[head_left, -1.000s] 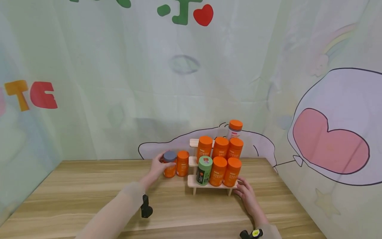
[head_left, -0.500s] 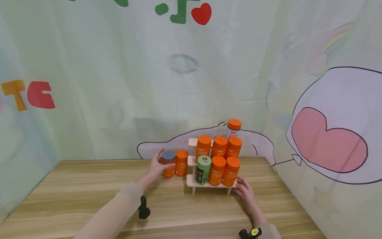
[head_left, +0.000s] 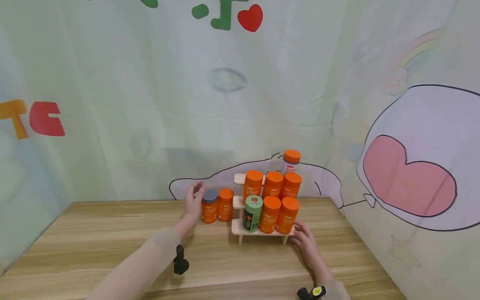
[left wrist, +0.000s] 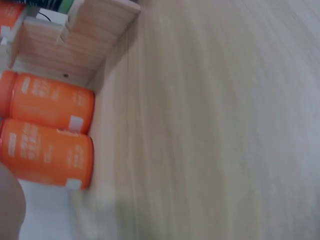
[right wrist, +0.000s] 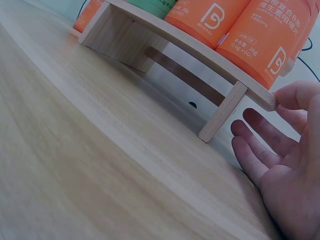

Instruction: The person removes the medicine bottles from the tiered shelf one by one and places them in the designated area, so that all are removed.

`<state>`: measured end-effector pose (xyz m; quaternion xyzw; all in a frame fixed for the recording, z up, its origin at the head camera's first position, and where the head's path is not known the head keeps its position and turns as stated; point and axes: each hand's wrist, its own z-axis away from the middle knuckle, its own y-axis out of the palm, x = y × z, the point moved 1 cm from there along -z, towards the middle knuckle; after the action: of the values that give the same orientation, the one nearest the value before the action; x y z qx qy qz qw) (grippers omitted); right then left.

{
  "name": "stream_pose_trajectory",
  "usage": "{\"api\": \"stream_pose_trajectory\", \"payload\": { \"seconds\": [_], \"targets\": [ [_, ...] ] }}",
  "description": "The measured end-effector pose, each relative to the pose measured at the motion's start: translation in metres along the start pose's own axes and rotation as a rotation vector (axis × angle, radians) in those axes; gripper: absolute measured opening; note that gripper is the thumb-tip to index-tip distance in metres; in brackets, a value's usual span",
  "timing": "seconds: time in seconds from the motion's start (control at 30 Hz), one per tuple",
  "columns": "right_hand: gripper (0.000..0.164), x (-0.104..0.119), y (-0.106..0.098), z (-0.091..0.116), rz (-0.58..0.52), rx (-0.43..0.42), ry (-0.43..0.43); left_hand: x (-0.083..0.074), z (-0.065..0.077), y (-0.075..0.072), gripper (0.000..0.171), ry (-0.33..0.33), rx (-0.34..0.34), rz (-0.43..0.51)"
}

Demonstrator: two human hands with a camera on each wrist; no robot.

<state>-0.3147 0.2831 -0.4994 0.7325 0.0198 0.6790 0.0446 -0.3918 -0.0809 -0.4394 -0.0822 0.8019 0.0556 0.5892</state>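
My left hand [head_left: 192, 206] stands beside an orange jar with a blue-grey lid [head_left: 209, 210], its fingers relaxed and holding nothing. Close to that jar on its right is an all-orange jar [head_left: 226, 206]; both stand upright on the table left of a stepped wooden rack [head_left: 237, 227]. On the rack's bottom step are a green jar [head_left: 252, 216] and two orange jars [head_left: 270, 216]. My right hand [head_left: 308, 250] touches the rack's right end. In the right wrist view its upper fingertip [right wrist: 287, 96] meets the step's corner, while its other fingers extend loosely below.
Several orange jars [head_left: 253, 185] stand on the middle step, and a white jar with an orange lid [head_left: 290, 162] is behind them, highest up. A printed curtain [head_left: 123, 146] hangs along the table's [head_left: 123, 241] back and right side.
My left hand has let go of the blue-grey-lidded jar and drawn its fingers up and left. The right hand stays at the rack's end. The whole head view has shifted slightly.
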Motion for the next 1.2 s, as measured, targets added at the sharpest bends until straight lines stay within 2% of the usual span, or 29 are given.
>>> {"api": "stream_pose_trajectory", "payload": {
  "seconds": [0.1,0.2,0.3,0.47,0.6,0.73,0.9,1.07,1.2],
  "targets": [
    [0.036,0.000,0.000,0.000,-0.002,-0.002,0.008,-0.007,0.000,0.004,0.042,0.044,-0.086,-0.038],
    [0.036,-0.001,0.000,-0.001,-0.002,-0.005,0.008,-0.014,-0.002,0.010,0.034,0.114,-0.182,-0.079],
    [0.037,-0.002,0.000,-0.001,0.002,0.003,0.006,-0.023,-0.004,0.016,0.029,0.185,-0.263,-0.074],
    [0.037,-0.001,-0.001,-0.001,0.009,0.012,-0.005,-0.046,-0.009,0.032,0.027,0.200,-0.307,0.017],
    [0.040,0.000,-0.001,0.000,0.007,0.013,-0.007,-0.063,-0.014,0.045,0.027,0.203,-0.305,0.095],
    [0.039,0.002,0.001,0.001,-0.003,0.012,-0.007,-0.078,-0.019,0.057,0.028,0.217,-0.247,0.153],
    [0.040,0.002,0.000,-0.001,0.000,0.013,-0.008,-0.096,-0.022,0.075,0.035,0.219,-0.116,0.190],
    [0.039,-0.001,-0.002,-0.001,0.017,0.033,-0.035,-0.114,-0.023,0.094,0.046,0.248,0.033,0.159],
    [0.035,-0.003,-0.002,0.000,0.016,0.048,-0.053,-0.128,-0.028,0.111,0.059,0.212,0.169,0.106]
  ]
}}
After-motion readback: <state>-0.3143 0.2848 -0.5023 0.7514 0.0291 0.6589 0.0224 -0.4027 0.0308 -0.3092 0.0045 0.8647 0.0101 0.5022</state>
